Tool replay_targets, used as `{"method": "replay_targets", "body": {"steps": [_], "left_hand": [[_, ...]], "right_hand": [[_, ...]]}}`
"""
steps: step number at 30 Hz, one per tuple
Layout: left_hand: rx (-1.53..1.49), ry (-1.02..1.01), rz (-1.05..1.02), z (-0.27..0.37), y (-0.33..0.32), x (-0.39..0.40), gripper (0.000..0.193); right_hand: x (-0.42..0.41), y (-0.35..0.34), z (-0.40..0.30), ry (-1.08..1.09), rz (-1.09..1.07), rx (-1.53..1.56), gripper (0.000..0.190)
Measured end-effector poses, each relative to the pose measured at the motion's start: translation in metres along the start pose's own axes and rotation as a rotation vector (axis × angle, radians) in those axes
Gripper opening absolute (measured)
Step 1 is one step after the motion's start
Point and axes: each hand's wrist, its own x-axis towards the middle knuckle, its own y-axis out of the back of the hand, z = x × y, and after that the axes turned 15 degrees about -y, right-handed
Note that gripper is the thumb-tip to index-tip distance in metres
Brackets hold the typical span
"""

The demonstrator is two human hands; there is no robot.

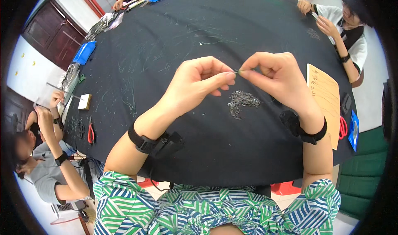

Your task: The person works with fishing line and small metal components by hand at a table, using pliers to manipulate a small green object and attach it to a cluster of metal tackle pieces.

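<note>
My left hand (205,78) and my right hand (273,76) meet fingertip to fingertip over the table. Between them runs a short stretch of thin greenish line (236,71), pinched at both sides by thumb and forefinger. Whether a hook sits inside the left fingertips is hidden. Below the hands lies a small heap of metal fish hooks (243,100) on the black tablecloth (217,154). A faint strand of line trails from near the heap toward my right wrist.
At right lie a cardboard sheet (326,110) with strands and handwriting, red-handled scissors (343,127) and a blue packet (354,131). Red pliers (90,132), a white block (84,101) and a blue bin (84,52) stand left. Line scraps (130,95) litter the cloth. Co-workers sit around it.
</note>
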Motion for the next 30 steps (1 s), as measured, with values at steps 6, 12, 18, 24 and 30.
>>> {"method": "replay_targets", "body": {"steps": [6,12,18,24,30], "left_hand": [[0.004,-0.007,0.018,-0.002,-0.001,0.001,0.017],[-0.053,0.031,0.016,-0.003,0.001,0.001,0.019],[-0.026,0.053,0.034,-0.001,0.0,0.002,0.018],[0.228,-0.098,-0.025,-0.004,0.001,-0.004,0.017],[0.612,-0.346,-0.067,0.002,-0.004,-0.012,0.013]], "right_hand": [[-0.002,0.0,0.003,-0.018,0.017,-0.066,0.01],[-0.003,-0.004,0.004,0.067,0.074,-0.085,0.007],[-0.001,-0.01,0.007,0.289,0.172,-0.167,0.008],[-0.004,-0.01,-0.001,0.277,0.124,-0.343,0.009],[-0.011,-0.009,-0.006,0.114,-0.01,-0.182,0.008]]}}
